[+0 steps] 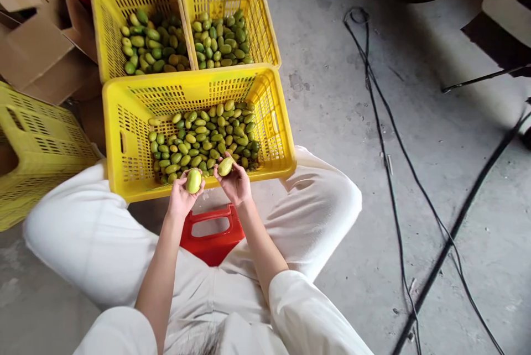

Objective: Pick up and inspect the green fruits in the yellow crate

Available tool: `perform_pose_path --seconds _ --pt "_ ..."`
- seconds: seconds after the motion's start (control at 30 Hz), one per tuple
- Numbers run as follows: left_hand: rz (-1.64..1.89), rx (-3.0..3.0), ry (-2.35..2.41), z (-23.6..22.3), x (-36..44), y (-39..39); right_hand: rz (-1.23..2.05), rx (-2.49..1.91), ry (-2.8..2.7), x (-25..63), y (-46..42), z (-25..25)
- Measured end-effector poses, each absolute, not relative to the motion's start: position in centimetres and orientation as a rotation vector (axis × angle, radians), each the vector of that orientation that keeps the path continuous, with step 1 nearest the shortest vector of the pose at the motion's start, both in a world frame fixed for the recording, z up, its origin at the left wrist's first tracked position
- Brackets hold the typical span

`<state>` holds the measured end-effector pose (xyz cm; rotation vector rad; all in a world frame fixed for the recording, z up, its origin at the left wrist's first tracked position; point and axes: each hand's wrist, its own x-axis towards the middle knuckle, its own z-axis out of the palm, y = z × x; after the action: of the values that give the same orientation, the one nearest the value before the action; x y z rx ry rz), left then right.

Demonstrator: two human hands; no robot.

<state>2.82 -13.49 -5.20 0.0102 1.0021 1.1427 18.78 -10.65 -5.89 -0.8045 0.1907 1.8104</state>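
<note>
My left hand (181, 196) is closed around a yellow-green fruit (193, 180) held just in front of the near yellow crate (124, 139). My right hand (235, 181) grips a second pale green fruit (225, 166) at the crate's near edge. The crate between my knees holds several small green and yellow fruits (203, 136). Both forearms are bare and reach forward over my white trousers.
Two more yellow crates (108, 23) (261, 23) with green fruit stand behind the near one. An empty yellow crate (37, 150) lies at the left, cardboard boxes (37, 51) behind it. A red stool (211, 236) is under me. Black cables (385, 139) run across the concrete floor at right.
</note>
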Motion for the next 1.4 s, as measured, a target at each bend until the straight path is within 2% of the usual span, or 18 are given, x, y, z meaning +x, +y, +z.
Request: perform_pose_path --seconds 0.2,0.4,0.77,0.93,1.07,1.4 --pt "1.2 0.11 1.067 -5.9 3.0 -13.6 1.674 -0.932 0.01 17.4 -10.9 -6.0" --pt "1.292 0.03 1.053 -6.5 3.1 -13.5 1.711 -0.97 0.01 17.2 -11.0 -5.8" --pt "1.001 0.207 0.995 -5.5 3.3 -13.9 1.706 -1.018 0.153 18.2 -10.9 -6.3" --pt "1.018 0.124 1.021 -5.5 3.5 -13.5 1.667 -1.013 0.183 18.6 -10.9 -6.3" --pt "1.063 0.001 1.016 -5.2 3.7 -13.3 1.778 -1.017 0.219 19.2 -10.8 -6.1" --pt "1.02 0.161 0.99 -5.7 4.0 -13.8 1.829 -1.04 0.133 19.1 -10.8 -6.5"
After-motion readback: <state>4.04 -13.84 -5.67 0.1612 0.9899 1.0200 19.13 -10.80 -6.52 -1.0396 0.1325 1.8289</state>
